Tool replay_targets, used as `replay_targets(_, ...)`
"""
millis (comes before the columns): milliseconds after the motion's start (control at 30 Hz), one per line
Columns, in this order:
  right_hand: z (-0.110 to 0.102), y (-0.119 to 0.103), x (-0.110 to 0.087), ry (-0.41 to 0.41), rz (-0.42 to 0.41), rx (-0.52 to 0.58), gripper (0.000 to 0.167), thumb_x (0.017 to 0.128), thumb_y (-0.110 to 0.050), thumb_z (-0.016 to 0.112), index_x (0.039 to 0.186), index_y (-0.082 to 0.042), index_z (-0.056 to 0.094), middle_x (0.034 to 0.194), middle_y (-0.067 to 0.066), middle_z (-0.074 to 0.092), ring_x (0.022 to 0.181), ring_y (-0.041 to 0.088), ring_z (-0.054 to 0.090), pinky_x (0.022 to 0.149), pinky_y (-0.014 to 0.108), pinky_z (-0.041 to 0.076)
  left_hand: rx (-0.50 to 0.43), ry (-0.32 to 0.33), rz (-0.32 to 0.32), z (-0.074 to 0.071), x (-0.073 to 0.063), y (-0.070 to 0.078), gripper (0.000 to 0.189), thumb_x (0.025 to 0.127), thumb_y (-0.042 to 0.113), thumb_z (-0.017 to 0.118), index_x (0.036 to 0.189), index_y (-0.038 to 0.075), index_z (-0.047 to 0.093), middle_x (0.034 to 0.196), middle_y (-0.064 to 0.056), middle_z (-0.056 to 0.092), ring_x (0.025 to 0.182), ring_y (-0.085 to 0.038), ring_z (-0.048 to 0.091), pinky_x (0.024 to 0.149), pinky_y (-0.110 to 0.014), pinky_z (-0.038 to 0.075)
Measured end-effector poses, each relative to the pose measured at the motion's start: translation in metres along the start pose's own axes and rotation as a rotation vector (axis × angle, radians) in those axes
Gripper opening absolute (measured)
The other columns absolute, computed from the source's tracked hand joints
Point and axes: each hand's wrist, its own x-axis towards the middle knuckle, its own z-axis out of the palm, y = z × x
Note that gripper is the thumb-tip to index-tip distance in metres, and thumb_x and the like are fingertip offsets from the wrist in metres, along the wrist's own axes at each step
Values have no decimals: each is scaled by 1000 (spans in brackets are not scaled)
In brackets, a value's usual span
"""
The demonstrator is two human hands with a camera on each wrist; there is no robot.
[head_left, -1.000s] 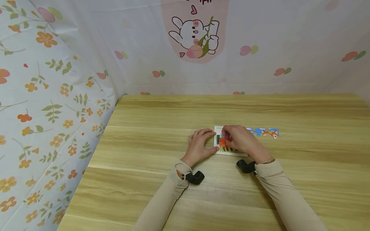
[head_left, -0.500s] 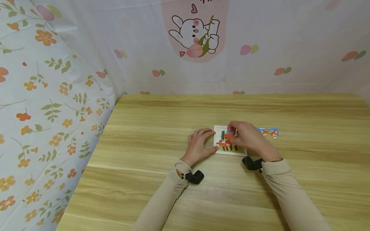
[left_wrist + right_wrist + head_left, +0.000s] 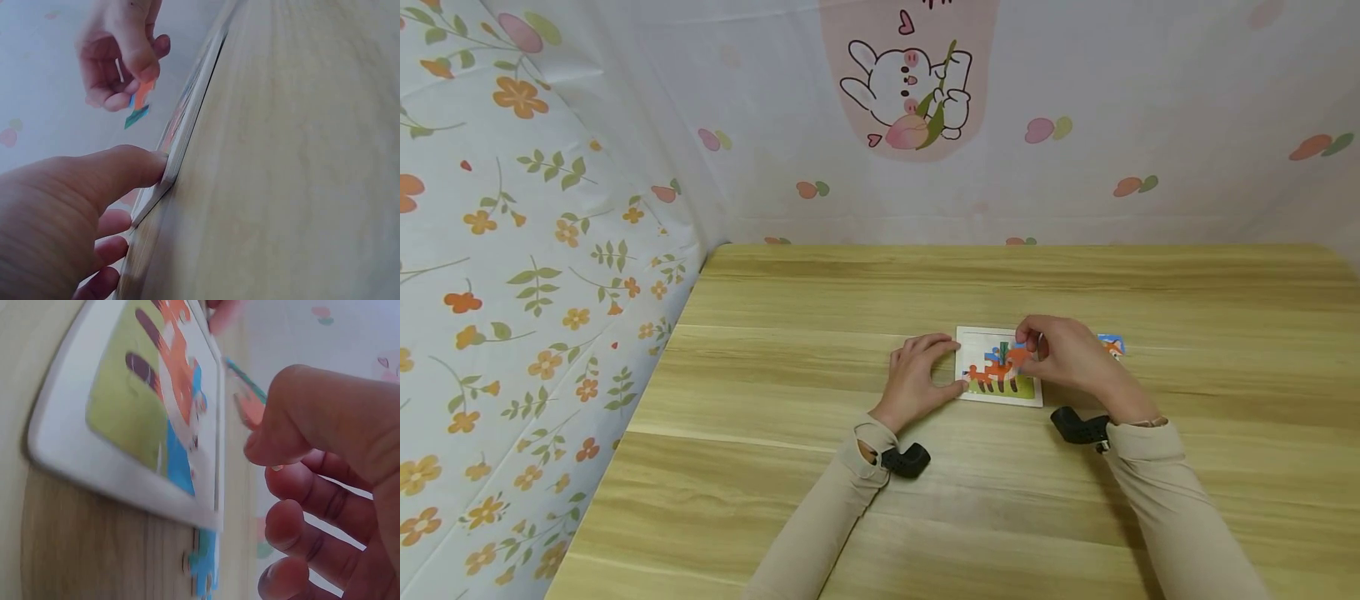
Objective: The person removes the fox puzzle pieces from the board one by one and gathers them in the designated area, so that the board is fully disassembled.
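Observation:
A white-framed puzzle board point(image 3: 1000, 401) lies on the table, partly filled with orange fox pieces point(image 3: 981, 375) above green grass. At its left side, my left hand point(image 3: 917, 379) steadies it, the thumb point(image 3: 134, 167) touching the near left corner and the other fingers lying along the edge. Over the right part of the board, my right hand point(image 3: 1071, 358) pinches a jigsaw piece point(image 3: 144, 97) in orange, blue and green between thumb and fingertips. This piece is tilted and held just above the board. The right hand covers the board's upper right corner.
A loose puzzle piece with a fox face point(image 3: 1112, 343) lies right of the board, partly behind the right hand. Blue pieces point(image 3: 203, 562) show beyond the frame in the right wrist view. A patterned cloth point(image 3: 760, 167) hangs behind the wooden table point(image 3: 820, 308).
My right hand has moved right across the board, carrying the pinched jigsaw piece away from the left part. More of the board's picture now shows. The left hand has stayed in place.

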Motion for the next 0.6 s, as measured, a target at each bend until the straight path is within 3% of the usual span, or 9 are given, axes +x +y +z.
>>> replay_targets(333, -6, 12, -13, 23, 51, 28, 25, 66, 0, 73, 85, -4, 58, 72, 1, 52, 64, 16, 46, 57, 29, 39, -10, 5, -2, 0, 0, 0, 51, 77, 34, 74, 123, 15, 60, 132, 1, 50, 119, -19, 41, 90, -40, 29)
replay_targets(600, -9, 22, -24, 68, 40, 24, 24, 66, 0, 76, 84, -4, 60, 69, -2, 51, 63, 14, 46, 56, 25, 39, 9, -12, -12, 1, 0, 0, 56, 77, 36, 74, 127, 17, 57, 133, 1, 49, 120, -19, 40, 92, -39, 29)
